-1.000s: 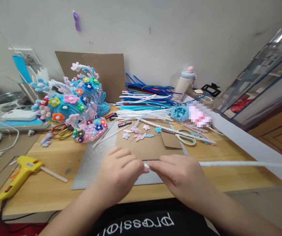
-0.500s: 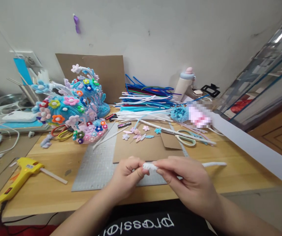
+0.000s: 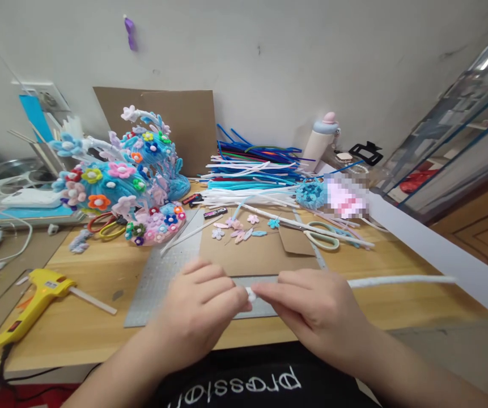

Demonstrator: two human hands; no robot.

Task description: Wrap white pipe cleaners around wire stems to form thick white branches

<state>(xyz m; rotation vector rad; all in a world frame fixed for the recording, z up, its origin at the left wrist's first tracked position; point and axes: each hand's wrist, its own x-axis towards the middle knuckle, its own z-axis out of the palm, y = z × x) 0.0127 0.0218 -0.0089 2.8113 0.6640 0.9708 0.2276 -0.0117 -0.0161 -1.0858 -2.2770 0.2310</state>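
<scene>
Both hands pinch a white pipe cleaner (image 3: 400,280) above the front of the grey cutting mat (image 3: 145,294). My left hand (image 3: 207,303) is closed around its bunched end, which its fingers mostly hide. My right hand (image 3: 318,309) grips it close by with thumb and forefinger; the straight length sticks out to the right behind that hand. A small white bit shows between the two sets of fingertips. Beyond the hands, small flowers and petals (image 3: 237,233) of pipe cleaner lie on a cardboard sheet (image 3: 264,260).
A yellow glue gun (image 3: 42,303) lies at the left. Behind it stand blue flower-covered pipe cleaner pieces (image 3: 111,187). A stack of pipe cleaners (image 3: 247,181) lies at the back, green-handled scissors (image 3: 322,238) to the right, a white bottle (image 3: 320,141) by the wall.
My left hand has turned over, its back now facing up and covering more of the bunched end. More of the pipe cleaner's straight length extends rightward past my right hand.
</scene>
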